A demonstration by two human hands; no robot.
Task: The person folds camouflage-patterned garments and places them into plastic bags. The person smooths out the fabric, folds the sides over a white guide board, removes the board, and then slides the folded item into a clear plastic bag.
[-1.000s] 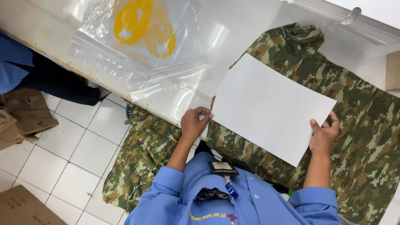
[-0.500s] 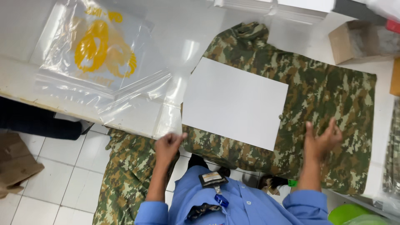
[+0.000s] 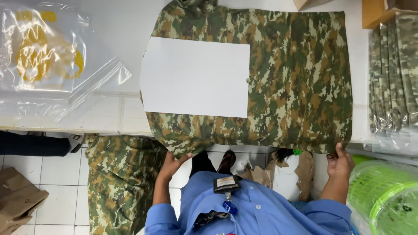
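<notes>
The camouflage shirt [image 3: 296, 82] lay flat, spread across the white tabletop [image 3: 117, 48], its collar at twelve o'clock and its hem hanging just over the near edge at six; a white card [image 3: 196, 77] sat on its left half, squared to the cloth, probably as a form to fold around; the left hand [image 3: 174, 163] pinched the hem at seven o'clock, its grip closed on the cloth from beneath with the thumb on top; the right hand [image 3: 340, 162] held the hem corner at five o'clock, fingers curled narrow about the edge; holding both corners so would keep the cloth taut and straight along the tabletop's edge; a second camouflage piece [image 3: 122, 182] hung down toward the floor at eight o'clock, well apart from the card; at ten o'clock lay clear plastic bags [image 3: 48, 56] with a yellow print, crumpled and overlapping; at three o'clock stood a stack of folded camouflage garments [image 3: 394, 74] in clear wrap, with a cardboard box [image 3: 374, 11] beyond it at one o'clock; a green basket [image 3: 383, 196] sat at four o'clock beside the right forearm; the floor [image 3: 43, 174] was white tile, with flattened cardboard [image 3: 17, 202] at eight o'clock; the person wore a blue shirt with a badge [image 3: 226, 183] clipped at the chest.
</notes>
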